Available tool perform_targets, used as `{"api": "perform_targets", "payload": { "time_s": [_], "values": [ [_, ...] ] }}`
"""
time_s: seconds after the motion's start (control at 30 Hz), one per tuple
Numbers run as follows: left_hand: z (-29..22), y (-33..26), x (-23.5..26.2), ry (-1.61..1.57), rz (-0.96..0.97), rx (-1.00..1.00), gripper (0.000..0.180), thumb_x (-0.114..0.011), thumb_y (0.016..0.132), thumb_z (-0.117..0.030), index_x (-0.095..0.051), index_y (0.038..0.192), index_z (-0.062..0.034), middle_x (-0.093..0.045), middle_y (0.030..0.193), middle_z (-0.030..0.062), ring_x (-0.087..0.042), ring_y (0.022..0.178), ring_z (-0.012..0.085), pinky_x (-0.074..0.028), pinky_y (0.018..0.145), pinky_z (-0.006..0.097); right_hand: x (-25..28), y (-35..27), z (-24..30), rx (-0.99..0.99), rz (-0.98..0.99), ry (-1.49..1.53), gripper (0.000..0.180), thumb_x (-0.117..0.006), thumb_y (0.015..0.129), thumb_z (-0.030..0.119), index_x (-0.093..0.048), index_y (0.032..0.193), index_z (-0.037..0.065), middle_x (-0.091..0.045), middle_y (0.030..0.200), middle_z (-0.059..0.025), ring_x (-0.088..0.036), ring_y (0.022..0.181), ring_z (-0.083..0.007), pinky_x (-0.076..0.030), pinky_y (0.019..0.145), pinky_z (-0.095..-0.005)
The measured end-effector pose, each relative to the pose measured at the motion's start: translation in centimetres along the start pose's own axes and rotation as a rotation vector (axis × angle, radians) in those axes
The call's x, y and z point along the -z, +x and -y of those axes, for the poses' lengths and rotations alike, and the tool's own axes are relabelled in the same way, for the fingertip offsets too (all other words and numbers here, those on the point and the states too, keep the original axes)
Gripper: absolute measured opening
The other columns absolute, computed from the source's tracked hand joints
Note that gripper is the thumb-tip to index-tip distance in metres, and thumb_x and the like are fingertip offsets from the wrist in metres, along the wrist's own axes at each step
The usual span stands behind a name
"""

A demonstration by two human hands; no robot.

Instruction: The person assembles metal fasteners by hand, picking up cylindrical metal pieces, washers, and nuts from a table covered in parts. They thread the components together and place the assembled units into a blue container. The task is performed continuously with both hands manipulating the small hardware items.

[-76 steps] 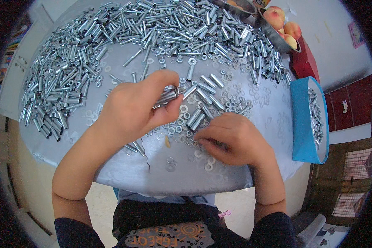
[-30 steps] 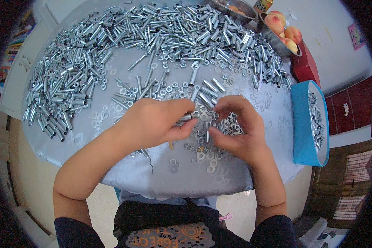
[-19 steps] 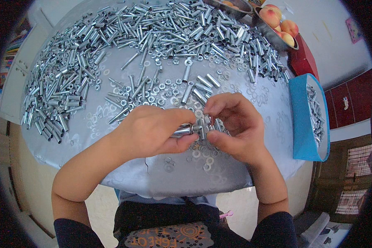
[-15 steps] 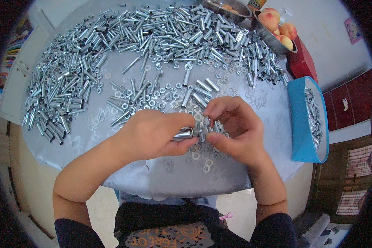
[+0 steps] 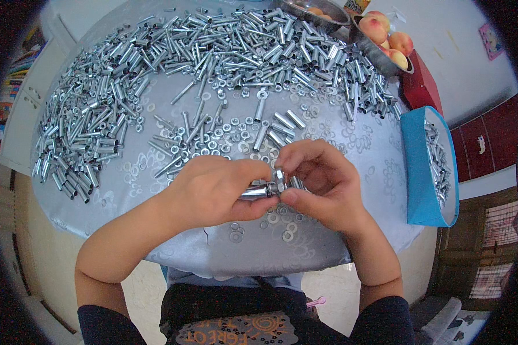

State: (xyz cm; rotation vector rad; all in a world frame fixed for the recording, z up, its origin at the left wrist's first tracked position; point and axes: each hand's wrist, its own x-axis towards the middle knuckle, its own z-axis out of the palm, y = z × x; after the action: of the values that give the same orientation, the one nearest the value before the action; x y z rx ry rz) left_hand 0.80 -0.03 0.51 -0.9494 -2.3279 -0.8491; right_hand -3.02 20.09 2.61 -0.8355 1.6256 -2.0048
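Tube [image 5: 256, 191] and nut [image 5: 280, 180] are right in the middle of the head view, end to end, just below the frame's center. The left hand [image 5: 210, 187] is closed around the tube, with thumb and pointing finger near its right end. That grip seems meant to keep the shiny tube from rolling or tipping. The right hand [image 5: 328, 184] pinches the nut between thumb and fingertip. Its other fingers curl in. Some metal bits show behind the nut, but I cannot tell if they sit in the palm or on the table [image 5: 178, 247]. Holding the nut by its edge probably leaves its flat side free to face the tube.

Loose nuts [image 5: 204, 148] lie left of center, and a few short tubes [image 5: 261, 135] lie just above the hands. They are likely there so small parts are easy to reach. Flat washers [image 5: 288, 235] lie below the hands. One big heap [image 5: 213, 40] curves across the upper left and top, maybe pushed back to make room. At the right side, a blue bin [image 5: 415, 172] holds more metal parts, perhaps so they don't mix with the heap.
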Motion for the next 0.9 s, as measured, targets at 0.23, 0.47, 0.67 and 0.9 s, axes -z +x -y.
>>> {"api": "perform_targets", "payload": {
  "time_s": [0.23,0.47,0.67,0.9],
  "values": [
    [0.1,0.1,0.0,-0.002,-0.027,0.01,0.037,-0.077,0.067,-0.022,-0.055,0.095,-0.01,-0.059,0.067,0.0042,-0.057,0.048,0.0219,-0.045,0.042,0.032,0.0,0.2,-0.1,-0.006,0.071,-0.027,0.032,-0.067,0.078,-0.002,-0.057,0.109,0.001,-0.054,0.102,-0.0048,-0.053,0.09,-0.0109,-0.045,0.079,-0.0251],
    [-0.1,0.2,0.3,0.022,0.053,0.095,0.036,-0.075,0.069,-0.025,-0.056,0.095,-0.0098,-0.06,0.068,0.005,-0.058,0.049,0.0231,-0.045,0.043,0.034,0.3,0.1,0.0,-0.193,0.028,0.104,0.024,-0.066,0.081,0.003,-0.058,0.104,0.001,-0.059,0.097,-0.0035,-0.057,0.091,-0.0111,-0.047,0.081,-0.0249],
    [-0.6,0.3,0.6,-0.116,0.107,0.25,0.027,-0.069,0.066,-0.03,-0.06,0.082,-0.0095,-0.058,0.066,0.0119,-0.058,0.059,0.0335,-0.045,0.052,0.042,0.6,0.3,0.0,-0.35,0.042,0.2,0.025,-0.067,0.081,0.005,-0.059,0.104,0.001,-0.062,0.096,-0.004,-0.059,0.092,-0.0124,-0.047,0.084,-0.0261],
    [-1.4,0.6,1.0,-0.06,0.112,0.255,0.014,-0.06,0.067,-0.009,-0.06,0.081,-0.0093,-0.057,0.067,0.01,-0.055,0.057,0.0323,-0.044,0.052,0.04,0.3,0.2,0.1,-0.384,-0.007,0.134,0.023,-0.062,0.086,0.014,-0.059,0.104,0.0,-0.061,0.094,-0.0041,-0.059,0.089,-0.0126,-0.048,0.08,-0.0265]
  ]
}}
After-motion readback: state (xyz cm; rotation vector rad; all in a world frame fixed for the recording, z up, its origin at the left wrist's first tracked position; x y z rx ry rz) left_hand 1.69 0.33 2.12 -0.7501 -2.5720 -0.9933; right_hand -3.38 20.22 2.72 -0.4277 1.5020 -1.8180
